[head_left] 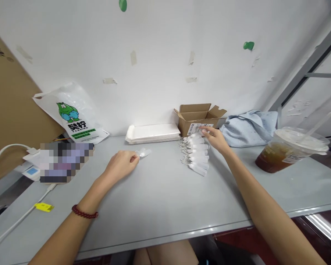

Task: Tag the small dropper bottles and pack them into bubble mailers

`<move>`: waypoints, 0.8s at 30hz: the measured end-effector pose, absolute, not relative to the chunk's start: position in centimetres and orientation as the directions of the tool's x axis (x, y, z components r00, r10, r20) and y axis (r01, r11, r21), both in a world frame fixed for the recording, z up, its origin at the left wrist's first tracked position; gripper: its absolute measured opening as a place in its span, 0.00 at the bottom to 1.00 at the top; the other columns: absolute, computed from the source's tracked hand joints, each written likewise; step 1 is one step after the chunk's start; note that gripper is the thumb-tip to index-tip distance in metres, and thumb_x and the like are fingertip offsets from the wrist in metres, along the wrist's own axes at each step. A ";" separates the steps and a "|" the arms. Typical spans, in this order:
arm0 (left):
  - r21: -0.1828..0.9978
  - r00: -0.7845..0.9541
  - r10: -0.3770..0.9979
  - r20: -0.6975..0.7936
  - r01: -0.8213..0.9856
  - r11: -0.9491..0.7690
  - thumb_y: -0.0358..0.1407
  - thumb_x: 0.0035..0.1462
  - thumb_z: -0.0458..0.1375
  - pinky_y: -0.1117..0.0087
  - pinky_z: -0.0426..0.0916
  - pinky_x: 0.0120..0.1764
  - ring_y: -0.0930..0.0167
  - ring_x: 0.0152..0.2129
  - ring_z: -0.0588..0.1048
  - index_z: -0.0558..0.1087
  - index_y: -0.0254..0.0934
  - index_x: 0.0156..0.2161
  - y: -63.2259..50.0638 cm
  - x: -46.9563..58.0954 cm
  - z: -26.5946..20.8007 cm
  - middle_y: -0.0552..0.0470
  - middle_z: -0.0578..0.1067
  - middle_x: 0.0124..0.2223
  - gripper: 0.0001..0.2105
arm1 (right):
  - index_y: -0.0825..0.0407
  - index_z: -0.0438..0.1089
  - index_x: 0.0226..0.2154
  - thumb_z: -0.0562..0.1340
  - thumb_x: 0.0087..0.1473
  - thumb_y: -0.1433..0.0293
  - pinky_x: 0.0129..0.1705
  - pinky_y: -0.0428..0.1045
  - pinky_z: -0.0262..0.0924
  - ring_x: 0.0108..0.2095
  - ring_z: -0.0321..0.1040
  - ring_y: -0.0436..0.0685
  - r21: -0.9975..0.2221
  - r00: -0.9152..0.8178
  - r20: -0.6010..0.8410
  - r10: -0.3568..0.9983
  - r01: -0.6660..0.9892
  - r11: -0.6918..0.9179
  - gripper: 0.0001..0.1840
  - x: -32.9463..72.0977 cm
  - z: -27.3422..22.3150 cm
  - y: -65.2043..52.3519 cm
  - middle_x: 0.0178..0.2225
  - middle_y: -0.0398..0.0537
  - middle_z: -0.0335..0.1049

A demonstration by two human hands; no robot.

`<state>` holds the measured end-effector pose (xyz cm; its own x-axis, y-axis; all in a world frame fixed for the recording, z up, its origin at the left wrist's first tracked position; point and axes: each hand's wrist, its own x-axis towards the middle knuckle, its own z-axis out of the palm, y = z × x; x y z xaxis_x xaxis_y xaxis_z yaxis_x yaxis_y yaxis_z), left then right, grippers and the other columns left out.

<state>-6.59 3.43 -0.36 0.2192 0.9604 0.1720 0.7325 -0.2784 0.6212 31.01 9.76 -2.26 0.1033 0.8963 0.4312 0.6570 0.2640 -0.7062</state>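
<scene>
A brown cardboard panel (13, 99) bearing dark characters and a ® mark leans at far left, beside a phone (68, 162) blurred into blocks and a white cable (16, 227) with a yellow tag (44, 207), its print too small to read. Behind them, a white plastic bag (71, 114) shows a green cartoon figure, two large black Chinese characters, the second 柠, and small Latin letters that appear to read "FANNING"; the lines on the green bars below are illegible. On the gray table (154, 206), the left hand (123, 162), a dark red braided bracelet (85, 212) at its wrist, pinches a small translucent tag (145, 152) between thumb and fingers. Beyond it, a stack of white envelopes (154, 131) lies against the wall. To the right, similar tags (199, 151) with white loops lie in an overlapping row before an open carton (198, 119) whose white label cannot be read. The right hand (213, 137) reaches to the row's far end, fingers extended close together; whether they grip anything cannot be told. A pale blue cloth (248, 129) and a lidded cup (287, 151) of brown drink, labeled illegibly, stand at right.
</scene>
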 end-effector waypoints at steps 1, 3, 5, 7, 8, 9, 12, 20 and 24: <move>0.541 0.227 0.965 0.133 0.799 -0.262 0.36 0.48 0.55 0.70 0.46 0.25 0.71 0.17 0.58 0.61 0.39 0.16 3.4 -6.6 -0.3 0.54 0.63 0.17 0.13 | 0.54 0.73 0.43 0.55 0.54 0.63 0.54 0.58 0.56 0.51 0.66 0.64 -0.727 0.108 0.418 0.902 0.635 0.261 0.19 31.2 -2.4 9.9 0.49 0.55 0.72; 0.325 0.224 0.972 0.066 0.916 -0.234 0.40 0.51 0.53 0.70 0.47 0.24 0.70 0.17 0.62 0.61 0.39 0.17 3.4 -6.6 -0.1 0.53 0.65 0.18 0.15 | 0.54 0.74 0.43 0.54 0.55 0.58 0.56 0.57 0.55 0.53 0.65 0.63 -0.767 0.117 0.391 0.913 0.591 0.252 0.22 31.4 -2.8 10.3 0.50 0.54 0.72; 0.242 0.209 0.978 0.018 0.948 -0.207 0.44 0.53 0.52 0.70 0.49 0.24 0.68 0.19 0.65 0.63 0.39 0.19 3.5 -6.7 0.1 0.51 0.68 0.20 0.16 | 0.53 0.74 0.43 0.54 0.55 0.55 0.55 0.57 0.55 0.53 0.65 0.63 -0.800 0.124 0.362 0.924 0.551 0.239 0.24 31.5 -2.9 10.5 0.50 0.53 0.72; 0.235 0.171 0.985 0.035 0.956 -0.174 0.49 0.53 0.52 0.70 0.53 0.25 0.66 0.23 0.69 0.67 0.39 0.24 3.6 -6.9 0.1 0.50 0.71 0.24 0.17 | 0.52 0.74 0.42 0.55 0.54 0.54 0.53 0.57 0.57 0.52 0.65 0.63 -0.825 0.129 0.330 0.935 0.520 0.220 0.24 31.5 -3.0 10.6 0.49 0.53 0.73; 0.249 0.151 0.987 0.062 0.955 -0.162 0.51 0.53 0.52 0.70 0.55 0.26 0.64 0.26 0.71 0.69 0.38 0.28 3.7 -6.9 -0.1 0.49 0.73 0.28 0.17 | 0.53 0.75 0.41 0.56 0.53 0.54 0.52 0.57 0.58 0.51 0.66 0.64 -0.836 0.131 0.314 0.940 0.507 0.209 0.24 31.5 -3.0 10.6 0.49 0.53 0.73; 0.267 0.138 0.986 0.096 0.950 -0.159 0.53 0.52 0.53 0.69 0.58 0.29 0.63 0.30 0.72 0.70 0.38 0.33 3.8 -7.0 -0.3 0.48 0.75 0.33 0.18 | 0.53 0.75 0.41 0.57 0.52 0.55 0.50 0.56 0.60 0.50 0.66 0.64 -0.846 0.134 0.300 0.945 0.495 0.198 0.23 31.5 -3.0 10.6 0.48 0.53 0.73; 0.299 0.173 0.972 0.161 0.930 -0.215 0.53 0.52 0.54 0.65 0.63 0.39 0.58 0.43 0.70 0.68 0.36 0.49 4.0 -6.8 -1.6 0.43 0.73 0.48 0.25 | 0.54 0.75 0.41 0.59 0.50 0.58 0.43 0.54 0.62 0.45 0.68 0.62 -0.872 0.141 0.262 0.955 0.459 0.172 0.21 31.5 -3.1 10.5 0.46 0.54 0.74; 0.396 0.260 0.931 0.256 0.850 -0.346 0.45 0.58 0.50 0.59 0.63 0.48 0.59 0.45 0.67 0.69 0.37 0.55 5.7 -6.2 -4.9 0.43 0.72 0.44 0.23 | 0.55 0.76 0.33 0.65 0.40 0.67 0.35 0.50 0.62 0.30 0.68 0.53 -0.928 0.184 0.248 0.951 0.326 0.179 0.14 31.5 -3.9 10.9 0.30 0.48 0.75; 0.409 0.251 0.914 0.318 0.834 -0.371 0.44 0.57 0.50 0.59 0.64 0.48 0.58 0.44 0.68 0.75 0.37 0.48 6.7 -6.8 -5.1 0.43 0.74 0.42 0.20 | 0.54 0.74 0.32 0.65 0.40 0.68 0.36 0.51 0.63 0.29 0.68 0.52 -0.936 0.233 0.293 0.927 0.268 0.228 0.12 31.7 -3.5 10.9 0.27 0.47 0.73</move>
<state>-6.79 6.73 -5.14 0.2506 0.9144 0.3180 0.8340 -0.3707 0.4087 31.71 10.89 -3.53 0.2335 0.9272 0.2930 0.2679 0.2284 -0.9360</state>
